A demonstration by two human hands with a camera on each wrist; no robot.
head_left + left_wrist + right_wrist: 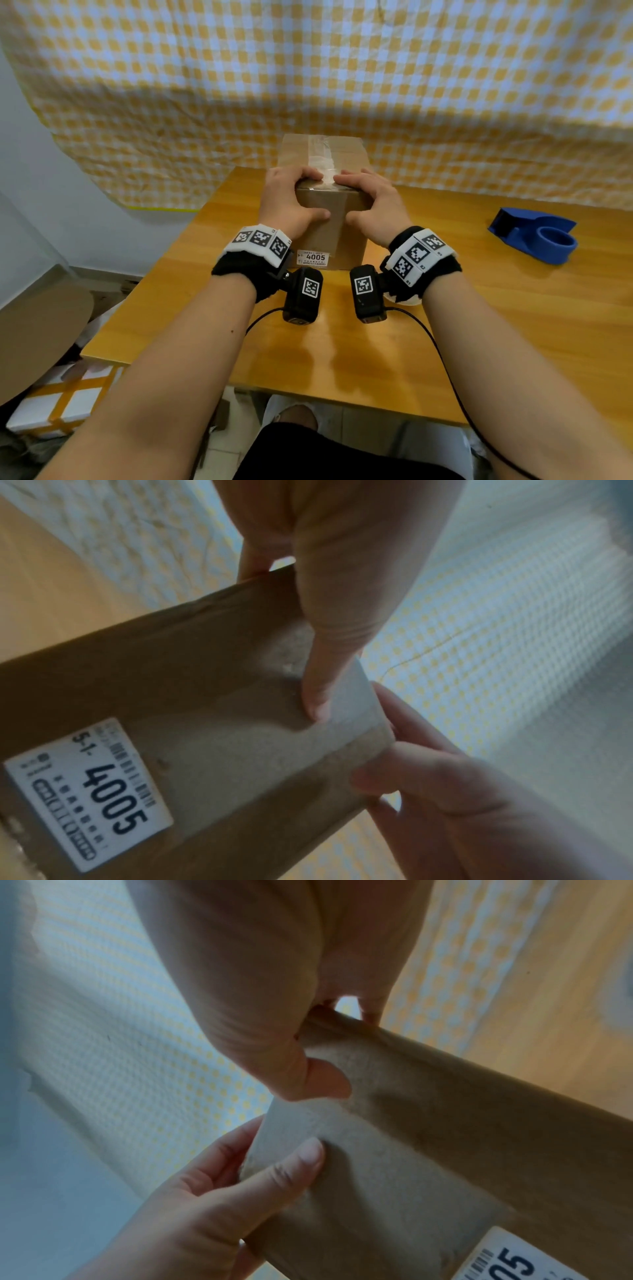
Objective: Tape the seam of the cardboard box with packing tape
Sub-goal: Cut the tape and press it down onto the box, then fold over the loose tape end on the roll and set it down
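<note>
A yellow-and-white checked cloth (308, 68) hangs across the whole back of the scene, behind a wooden bench (479, 325). The box (329, 219) stands on the bench at its middle, near the far edge, one end face turned toward the person. A strip of clear tape (320, 154) runs along the top seam from the far end to the near edge, where it wrinkles and folds over onto the front face.

Both forearms reach in from below, each with a black wrist strap carrying marker tags and a small camera.

The left hand (291, 202) holds the near top corner of the box: its fingers (306, 174) curl over the top edge beside the tape, and its thumb presses flat against the front face. The right hand (373, 205) mirrors it on the other side, fingers (349, 180) curled over the top edge and thumb on the front face. The two sets of fingertips lie close together at the tape, nearly meeting. Both wrist views show the thumbs pressing the cardboard near the tape's end.

A blue tape dispenser (534, 234) lies on the bench, well apart to the right of the box.

A white label (312, 257) reading 4005 sits low on the front face, toward its left corner.
</note>
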